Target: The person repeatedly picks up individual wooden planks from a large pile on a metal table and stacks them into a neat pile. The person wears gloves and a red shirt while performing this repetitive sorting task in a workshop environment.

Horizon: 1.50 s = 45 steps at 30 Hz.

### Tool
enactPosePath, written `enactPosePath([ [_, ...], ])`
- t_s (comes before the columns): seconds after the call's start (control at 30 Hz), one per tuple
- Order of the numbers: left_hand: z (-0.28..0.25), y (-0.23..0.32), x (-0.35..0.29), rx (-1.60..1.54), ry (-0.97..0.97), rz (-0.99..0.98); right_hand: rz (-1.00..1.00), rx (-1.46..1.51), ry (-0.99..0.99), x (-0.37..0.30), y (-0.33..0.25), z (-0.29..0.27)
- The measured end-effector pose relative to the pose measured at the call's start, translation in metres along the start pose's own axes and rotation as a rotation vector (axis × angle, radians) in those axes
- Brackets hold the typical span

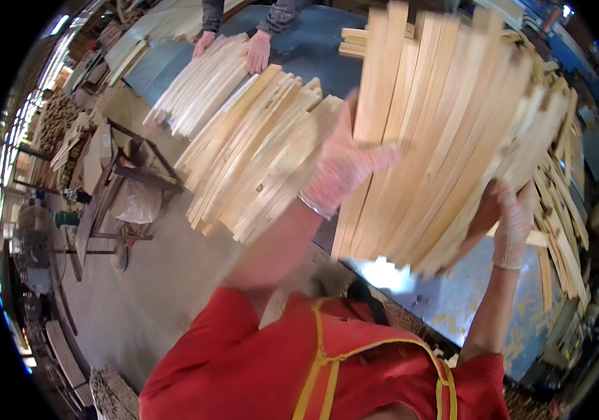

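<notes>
A wide bundle of pale wooden strips is between my two hands, tilted over the blue-grey table and blurred at its right side. My left hand, in a whitish-pink work glove, grips the bundle's left edge with the thumb across the top strips. Gloved the same way, my right hand holds the lower right edge, its fingers partly hidden by the wood. Just left of my left hand lies a second row of wooden strips, and beyond it a paler row.
Across the table, a co-worker's gloved hands rest on the paler row. Loose strips pile up at the right. The blue-grey table carries wood dust. At left stand a metal-framed stand and a fan.
</notes>
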State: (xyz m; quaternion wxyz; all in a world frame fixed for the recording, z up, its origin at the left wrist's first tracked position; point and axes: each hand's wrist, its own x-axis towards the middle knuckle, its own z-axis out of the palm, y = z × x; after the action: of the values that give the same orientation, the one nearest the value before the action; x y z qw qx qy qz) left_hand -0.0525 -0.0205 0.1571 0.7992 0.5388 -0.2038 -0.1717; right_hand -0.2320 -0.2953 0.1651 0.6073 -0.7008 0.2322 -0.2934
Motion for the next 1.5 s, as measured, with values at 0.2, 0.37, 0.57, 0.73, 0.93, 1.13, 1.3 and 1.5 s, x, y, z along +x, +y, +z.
enactPosePath([
  [0.2, -0.050, 0.020, -0.015, 0.582, -0.116, 0.131, -0.283, -0.079, 0.141, -0.070, -0.040, 0.022],
  [0.37, -0.149, -0.054, -0.074, 0.846, -0.342, 0.275, -0.171, -0.220, 0.133, -0.160, 0.072, 0.039],
  [0.57, -0.240, -0.118, -0.106, 1.822, -0.610, 0.281, 0.410, 0.240, -0.012, -0.226, 0.186, 0.067],
  [0.73, -0.221, -0.085, -0.099, 1.930, -0.852, -0.063, -0.190, -1.303, -0.397, -0.239, 0.222, 0.066],
  [0.93, -0.214, -0.048, -0.207, 1.412, -0.365, 0.365, 0.676, -0.359, -0.346, -0.195, 0.179, 0.047],
  [1.13, -0.193, -0.069, -0.344, 0.890, -0.625, -0.638, 0.821, -0.317, -0.530, -0.168, 0.157, 0.095],
  [1.3, -0.111, -0.122, -0.355, -0.300, 0.176, -0.987, 0.857, -0.158, -0.543, -0.173, 0.134, 0.102],
  [1.5, -0.120, -0.133, -0.352, -0.607, 0.613, -1.120, 0.740, -0.215, -0.603, -0.175, 0.185, 0.080],
])
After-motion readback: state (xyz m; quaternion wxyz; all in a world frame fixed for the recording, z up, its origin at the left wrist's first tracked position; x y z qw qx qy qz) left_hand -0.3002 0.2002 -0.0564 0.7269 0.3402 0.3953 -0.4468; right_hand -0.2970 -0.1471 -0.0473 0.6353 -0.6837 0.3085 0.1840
